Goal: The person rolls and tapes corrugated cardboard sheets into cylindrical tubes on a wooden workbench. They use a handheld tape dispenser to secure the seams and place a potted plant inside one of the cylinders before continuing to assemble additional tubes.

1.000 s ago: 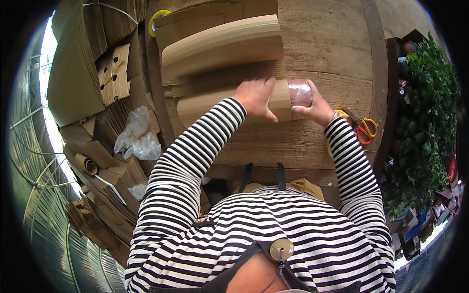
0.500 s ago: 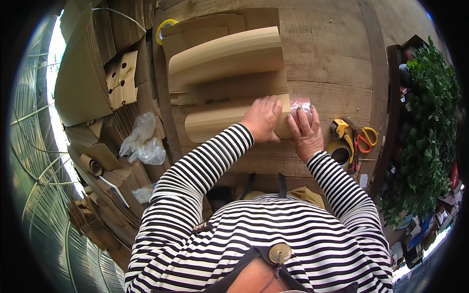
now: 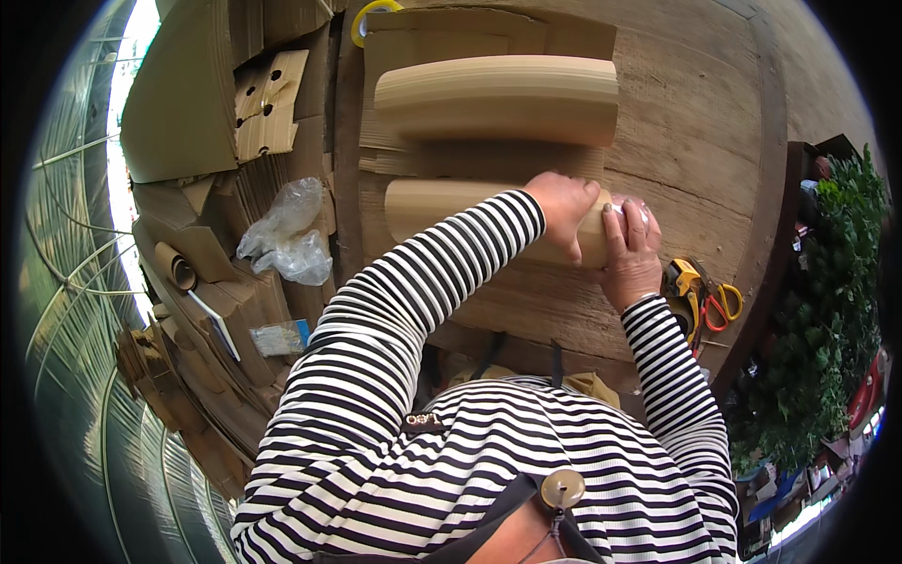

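A tan cardboard roll [image 3: 442, 209] lies across the wooden table in front of me. My left hand [image 3: 566, 214] is clasped over its right part, thumb on the near side and fingers on the far side. A pinkish thing in shiny clear plastic [image 3: 628, 201] pokes out of the roll's right end. Over that end my right hand [image 3: 632, 252] curls its fingers, pressing on the plastic-wrapped thing; its thumb is mostly hidden. Beyond the roll, a curved tan cardboard sheet [image 3: 498, 99] rests on flat cardboard [image 3: 460, 39].
Right of my hands lie a yellow cutter [image 3: 683, 279] and red-and-orange-handled scissors [image 3: 722, 305]. Yellow tape [image 3: 374, 21] sits at the far left. Stacked cardboard [image 3: 178, 122] and a crumpled clear bag [image 3: 289, 235] fill the left side. Green foliage [image 3: 808, 310] stands at the right.
The view has shifted, so the table sits further right in the picture. My right-hand fingers now cover more of the plastic-wrapped end. My left thumb and fingers stand wider apart around the roll.
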Demonstrator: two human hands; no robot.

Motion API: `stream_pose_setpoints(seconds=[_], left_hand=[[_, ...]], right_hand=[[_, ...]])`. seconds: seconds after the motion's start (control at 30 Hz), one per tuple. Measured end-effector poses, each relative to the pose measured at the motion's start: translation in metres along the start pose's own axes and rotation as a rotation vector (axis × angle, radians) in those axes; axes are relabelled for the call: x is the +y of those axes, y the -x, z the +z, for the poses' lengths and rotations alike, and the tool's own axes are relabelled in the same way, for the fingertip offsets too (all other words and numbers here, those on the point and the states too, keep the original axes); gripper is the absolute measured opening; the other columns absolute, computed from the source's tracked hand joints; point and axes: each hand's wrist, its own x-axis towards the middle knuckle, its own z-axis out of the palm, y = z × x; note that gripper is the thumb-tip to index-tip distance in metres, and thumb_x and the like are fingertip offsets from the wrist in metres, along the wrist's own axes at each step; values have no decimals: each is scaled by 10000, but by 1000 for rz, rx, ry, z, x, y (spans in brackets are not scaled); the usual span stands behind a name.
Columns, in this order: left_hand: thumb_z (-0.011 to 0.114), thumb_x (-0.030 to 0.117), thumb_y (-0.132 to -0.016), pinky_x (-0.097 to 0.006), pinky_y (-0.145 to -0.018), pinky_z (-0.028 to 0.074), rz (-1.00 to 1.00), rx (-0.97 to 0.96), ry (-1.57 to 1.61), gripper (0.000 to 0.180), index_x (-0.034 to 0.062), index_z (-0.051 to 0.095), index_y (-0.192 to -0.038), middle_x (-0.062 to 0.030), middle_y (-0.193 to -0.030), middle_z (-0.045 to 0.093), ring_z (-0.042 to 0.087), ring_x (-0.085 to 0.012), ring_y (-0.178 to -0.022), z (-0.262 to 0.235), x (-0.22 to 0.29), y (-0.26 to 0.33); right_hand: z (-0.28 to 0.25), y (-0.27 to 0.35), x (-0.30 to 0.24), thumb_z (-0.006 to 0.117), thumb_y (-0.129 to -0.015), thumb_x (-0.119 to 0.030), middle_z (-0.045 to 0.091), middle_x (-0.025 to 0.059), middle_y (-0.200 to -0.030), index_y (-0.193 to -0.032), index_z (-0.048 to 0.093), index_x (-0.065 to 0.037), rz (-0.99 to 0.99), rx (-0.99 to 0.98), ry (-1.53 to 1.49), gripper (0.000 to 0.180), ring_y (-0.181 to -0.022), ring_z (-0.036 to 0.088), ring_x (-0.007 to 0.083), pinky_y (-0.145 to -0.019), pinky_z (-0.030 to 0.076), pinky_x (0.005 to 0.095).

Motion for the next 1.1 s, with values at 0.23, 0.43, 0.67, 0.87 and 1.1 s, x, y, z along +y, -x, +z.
stream_pose_setpoints(seconds=[0.23,0.43,0.67,0.87,1.1], left_hand=[[952,579,-549,-434,-986,546,-13,-174,167,1085,-24,526,-1345,-229,-1224,707,683,-369,-1147,-19,-22,-25],[917,514,-632,-412,-1135,427,103,-133,281,1034,-9,519,-1431,-258,-1458,520,528,-372,-1345,-22,-47,-38],[940,530,-589,-466,-1189,359,-74,448,-156,1166,-10,427,-1486,-255,-1479,506,469,-385,-1401,17,7,-10],[928,466,-627,-403,-1128,441,-89,15,196,1053,48,466,-1476,-211,-1402,608,576,-340,-1311,-49,-37,-44],[934,478,-614,-426,-1087,464,-121,67,86,1013,24,509,-1413,-222,-1343,630,588,-366,-1280,-43,-21,-39]], right_hand=[[-36,-37,-13,988,-525,-218,351,92,-1567,-1567,375,-226,183,-287,-51,1209,-1401,388,418,-1116,498,494],[-58,-75,-9,949,-588,-307,380,104,-1562,-1585,358,-220,221,-494,-22,1163,-1355,453,406,-1108,502,472],[-65,-141,25,975,-523,-497,487,173,-1507,-1596,352,-98,146,-794,-13,1303,-1315,548,415,-1104,501,465],[-51,-137,69,909,-714,-478,411,270,-1568,-1613,280,-16,378,-407,-541,1191,-1354,539,396,-1093,520,448],[32,-45,51,814,-887,-370,604,68,-1332,-1522,408,-77,560,-94,-1466,808,-1144,595,195,-930,531,366]])
